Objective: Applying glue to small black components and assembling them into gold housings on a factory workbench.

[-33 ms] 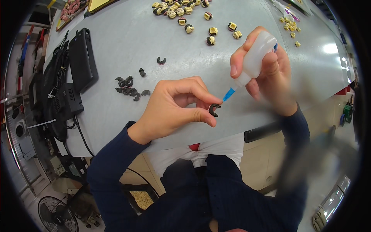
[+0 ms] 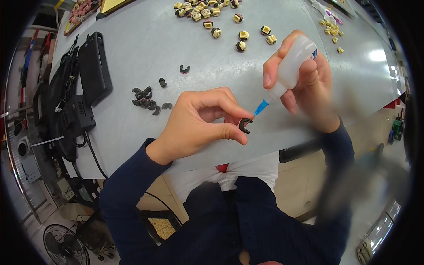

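Note:
Between the thumb and fingertips of my left hand (image 2: 190, 123) is a small black C-shaped piece (image 2: 242, 126), its gap facing right. My right hand (image 2: 319, 86) is wrapped round a translucent white squeeze bottle (image 2: 293, 64), tilted nozzle-down toward the left. Its blue dispensing tip (image 2: 261, 107) ends right at the upper end of the C-shaped piece; whether they touch I cannot tell. Left of my left hand, several loose black C-shaped pieces (image 2: 147, 104) lie in a small cluster, with a single black piece (image 2: 184, 69) farther off.
Cream-and-dark round parts (image 2: 205, 13) are scattered at the table's far side. Small cream pieces (image 2: 331, 30) lie at the far right. A black box-shaped device (image 2: 95, 68) and cables occupy the left edge of the grey table (image 2: 141, 48). Below left stands a fan (image 2: 66, 246).

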The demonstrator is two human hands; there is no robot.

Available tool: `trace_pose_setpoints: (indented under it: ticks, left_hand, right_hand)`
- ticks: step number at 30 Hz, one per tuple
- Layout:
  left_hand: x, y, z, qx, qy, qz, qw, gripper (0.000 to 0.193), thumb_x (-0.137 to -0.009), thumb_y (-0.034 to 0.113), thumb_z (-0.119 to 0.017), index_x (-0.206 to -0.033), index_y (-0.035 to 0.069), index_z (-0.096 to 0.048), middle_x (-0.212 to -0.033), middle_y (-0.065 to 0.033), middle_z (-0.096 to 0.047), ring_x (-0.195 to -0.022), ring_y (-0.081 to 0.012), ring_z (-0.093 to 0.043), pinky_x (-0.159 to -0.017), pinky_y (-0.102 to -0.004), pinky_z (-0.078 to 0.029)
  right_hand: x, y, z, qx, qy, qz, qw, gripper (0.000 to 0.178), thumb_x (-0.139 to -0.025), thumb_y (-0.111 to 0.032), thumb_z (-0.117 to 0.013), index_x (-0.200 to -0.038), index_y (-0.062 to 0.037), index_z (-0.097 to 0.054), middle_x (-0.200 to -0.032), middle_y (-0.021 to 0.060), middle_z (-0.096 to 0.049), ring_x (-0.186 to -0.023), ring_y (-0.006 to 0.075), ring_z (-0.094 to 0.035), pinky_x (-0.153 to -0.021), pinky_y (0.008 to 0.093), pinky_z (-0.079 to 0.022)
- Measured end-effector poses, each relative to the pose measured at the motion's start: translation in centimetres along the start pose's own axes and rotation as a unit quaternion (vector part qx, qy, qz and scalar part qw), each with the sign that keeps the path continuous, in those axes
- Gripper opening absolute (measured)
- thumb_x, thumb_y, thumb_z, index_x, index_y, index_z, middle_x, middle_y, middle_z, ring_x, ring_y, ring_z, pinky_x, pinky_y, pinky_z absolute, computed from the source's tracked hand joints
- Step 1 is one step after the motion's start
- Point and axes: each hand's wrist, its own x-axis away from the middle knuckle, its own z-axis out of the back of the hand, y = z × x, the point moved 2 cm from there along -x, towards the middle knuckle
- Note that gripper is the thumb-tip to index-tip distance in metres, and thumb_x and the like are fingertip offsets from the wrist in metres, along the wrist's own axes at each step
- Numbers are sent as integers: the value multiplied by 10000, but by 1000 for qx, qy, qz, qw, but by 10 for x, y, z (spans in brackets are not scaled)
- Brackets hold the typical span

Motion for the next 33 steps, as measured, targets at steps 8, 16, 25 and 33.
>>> trace_pose_setpoints:
  ticks: [8,16,25,33]
  left_hand:
    - [0,0,0,-4,4,-5,1000,316,-610,29,-809,-880,-17,-651,-819,-54,-547,-756,-137,-538,-746,-284,-487]
    - [1,2,1,-15,5,16,1000,329,-616,36,-806,-901,-27,-656,-824,-52,-547,-757,-128,-539,-712,-254,-470]
    - [0,1,2,23,0,-12,1000,232,-736,-27,-705,-960,-36,-646,-849,-58,-580,-794,-134,-586,-715,-244,-497]
    - [1,5,2,4,13,-6,1000,215,-764,43,-706,-961,-16,-645,-857,-29,-583,-829,-105,-562,-785,-239,-459]
  right_hand:
    - [-1,0,0,17,2,4,1000,407,-919,-397,-486,-1003,-1,-456,-842,219,-619,-414,113,-466,-404,202,-387]
    - [0,-1,1,34,9,1,999,416,-912,-411,-493,-987,-3,-460,-825,207,-622,-407,94,-434,-393,197,-357]
    - [-7,-3,37,27,110,104,988,388,-942,-342,-466,-1159,-25,-409,-1181,165,-509,-835,99,-520,-768,207,-411]
    - [-19,3,91,315,290,162,889,341,-820,-194,-675,-1034,-22,-472,-1063,141,-591,-887,116,-558,-773,234,-456]
